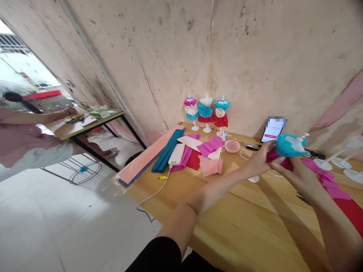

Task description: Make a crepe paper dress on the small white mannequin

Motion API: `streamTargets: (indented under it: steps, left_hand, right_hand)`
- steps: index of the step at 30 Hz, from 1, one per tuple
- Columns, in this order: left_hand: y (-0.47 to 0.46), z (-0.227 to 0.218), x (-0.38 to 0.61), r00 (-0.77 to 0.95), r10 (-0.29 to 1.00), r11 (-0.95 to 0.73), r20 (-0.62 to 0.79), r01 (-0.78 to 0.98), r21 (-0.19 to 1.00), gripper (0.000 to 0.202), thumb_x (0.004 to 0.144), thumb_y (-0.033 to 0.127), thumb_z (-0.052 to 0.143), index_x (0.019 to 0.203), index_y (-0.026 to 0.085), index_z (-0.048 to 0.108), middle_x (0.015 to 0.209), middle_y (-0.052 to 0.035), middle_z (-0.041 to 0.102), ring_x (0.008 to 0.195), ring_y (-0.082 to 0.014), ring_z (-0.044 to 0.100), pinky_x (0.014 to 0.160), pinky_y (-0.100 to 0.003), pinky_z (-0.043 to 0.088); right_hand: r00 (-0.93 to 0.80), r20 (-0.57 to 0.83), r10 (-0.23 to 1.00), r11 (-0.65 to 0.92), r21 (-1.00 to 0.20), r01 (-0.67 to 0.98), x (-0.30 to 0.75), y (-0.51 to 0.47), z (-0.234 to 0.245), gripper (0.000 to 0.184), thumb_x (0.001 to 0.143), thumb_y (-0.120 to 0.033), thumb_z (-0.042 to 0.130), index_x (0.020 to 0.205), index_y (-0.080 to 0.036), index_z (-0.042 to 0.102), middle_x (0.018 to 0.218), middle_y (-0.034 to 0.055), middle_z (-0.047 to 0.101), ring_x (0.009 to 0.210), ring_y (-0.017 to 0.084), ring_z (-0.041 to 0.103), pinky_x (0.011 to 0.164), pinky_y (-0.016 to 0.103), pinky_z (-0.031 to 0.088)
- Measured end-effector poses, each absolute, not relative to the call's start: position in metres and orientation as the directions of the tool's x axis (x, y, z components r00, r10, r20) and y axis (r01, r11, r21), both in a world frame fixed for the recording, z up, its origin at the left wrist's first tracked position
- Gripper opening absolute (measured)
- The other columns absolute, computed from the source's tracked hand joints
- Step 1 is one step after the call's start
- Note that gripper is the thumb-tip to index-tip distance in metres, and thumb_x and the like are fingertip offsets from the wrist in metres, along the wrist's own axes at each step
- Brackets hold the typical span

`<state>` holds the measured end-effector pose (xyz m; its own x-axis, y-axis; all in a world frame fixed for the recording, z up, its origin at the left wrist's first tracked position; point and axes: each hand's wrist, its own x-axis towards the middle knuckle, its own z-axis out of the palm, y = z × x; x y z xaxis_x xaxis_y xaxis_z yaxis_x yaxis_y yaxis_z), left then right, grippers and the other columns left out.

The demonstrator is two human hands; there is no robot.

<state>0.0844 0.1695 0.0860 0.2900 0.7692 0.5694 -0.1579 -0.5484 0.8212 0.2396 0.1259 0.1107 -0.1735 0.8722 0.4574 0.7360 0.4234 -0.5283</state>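
Observation:
A small white dress-form mannequin (297, 144) is tilted to the right in both my hands, wearing a blue crepe-paper top and magenta paper below it. My left hand (258, 161) grips its magenta part from the left, fingers curled around behind. On the near side, my right hand (296, 174) closes on the same magenta paper, thumb pointing left. A white round base (253, 179) shows under my left forearm; whether it belongs to this mannequin I cannot tell. Dark scissors blades (303, 199) lie partly hidden beneath my right forearm.
Three dressed mannequins (206, 109) stand by the wall. Crepe-paper pieces (211, 166), a white power bank (176, 154), a pink bowl (232, 146) and a phone (272, 130) are on the table. Bare stands (342, 162) are at right. Another person (25, 132) works at a left table.

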Motion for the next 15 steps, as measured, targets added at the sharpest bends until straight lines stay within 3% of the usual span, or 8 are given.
streamTargets:
  steps: [2, 7, 9, 10, 12, 15]
  left_hand:
    - [0.166, 0.084, 0.078, 0.289, 0.77, -0.559, 0.568, -0.123, 0.82, 0.065, 0.083, 0.044, 0.068, 0.138, 0.021, 0.04, 0.136, -0.0164, 0.056, 0.122, -0.0274, 0.058, 0.101, -0.044, 0.048]
    - [0.158, 0.083, 0.061, 0.195, 0.801, -0.568, 0.567, -0.054, 0.821, 0.053, 0.086, 0.044, 0.064, 0.131, 0.023, 0.045, 0.124, -0.0101, 0.061, 0.115, -0.0227, 0.06, 0.103, -0.044, 0.047]
    - [0.16, 0.081, 0.058, 0.196, 0.799, -0.565, 0.568, -0.074, 0.822, 0.052, 0.085, 0.042, 0.066, 0.129, 0.023, 0.045, 0.125, -0.0096, 0.06, 0.116, -0.0216, 0.059, 0.104, -0.042, 0.047]
    - [0.161, 0.08, 0.058, 0.201, 0.799, -0.56, 0.567, -0.096, 0.823, 0.051, 0.085, 0.041, 0.066, 0.128, 0.023, 0.045, 0.125, -0.0095, 0.059, 0.117, -0.0213, 0.059, 0.104, -0.041, 0.047]
    - [0.16, 0.078, 0.058, 0.212, 0.809, -0.539, 0.548, -0.103, 0.836, 0.05, 0.085, 0.04, 0.066, 0.126, 0.023, 0.046, 0.126, -0.0095, 0.059, 0.119, -0.0211, 0.058, 0.105, -0.04, 0.046]
    - [0.154, 0.074, 0.057, 0.234, 0.832, -0.505, 0.502, -0.052, 0.861, 0.049, 0.083, 0.041, 0.067, 0.124, 0.021, 0.047, 0.125, -0.01, 0.06, 0.116, -0.0215, 0.059, 0.102, -0.04, 0.046]
  right_hand:
    - [-0.172, 0.392, 0.904, 0.376, -0.538, 0.754, 0.229, 0.121, 0.106, 0.052, 0.08, -0.065, 0.059, 0.11, -0.023, 0.054, 0.081, 0.0071, 0.064, 0.066, 0.025, 0.061, 0.056, 0.038, 0.047]
    - [-0.183, 0.401, 0.898, 0.422, -0.666, 0.615, 0.207, 0.117, 0.088, 0.075, 0.077, -0.062, 0.066, 0.133, -0.018, 0.043, 0.12, 0.0119, 0.062, 0.103, 0.027, 0.062, 0.086, 0.04, 0.05]
    - [-0.234, 0.283, 0.93, 0.366, -0.657, 0.659, 0.21, 0.124, 0.075, 0.072, 0.079, -0.059, 0.065, 0.135, -0.019, 0.045, 0.121, 0.0094, 0.063, 0.104, 0.025, 0.061, 0.086, 0.037, 0.05]
    - [-0.252, 0.212, 0.944, 0.329, -0.635, 0.699, 0.213, 0.128, 0.067, 0.065, 0.081, -0.057, 0.064, 0.132, -0.019, 0.049, 0.118, 0.008, 0.065, 0.101, 0.023, 0.062, 0.085, 0.035, 0.05]
    - [-0.239, 0.152, 0.959, 0.281, -0.614, 0.737, 0.218, 0.133, 0.051, 0.044, 0.079, -0.051, 0.069, 0.106, -0.016, 0.064, 0.099, 0.008, 0.07, 0.088, 0.022, 0.064, 0.079, 0.033, 0.05]
    - [-0.208, 0.156, 0.966, 0.26, -0.584, 0.769, 0.218, 0.137, 0.025, 0.025, 0.082, -0.039, 0.069, 0.079, -0.015, 0.065, 0.083, 0.0093, 0.068, 0.081, 0.022, 0.063, 0.079, 0.034, 0.048]
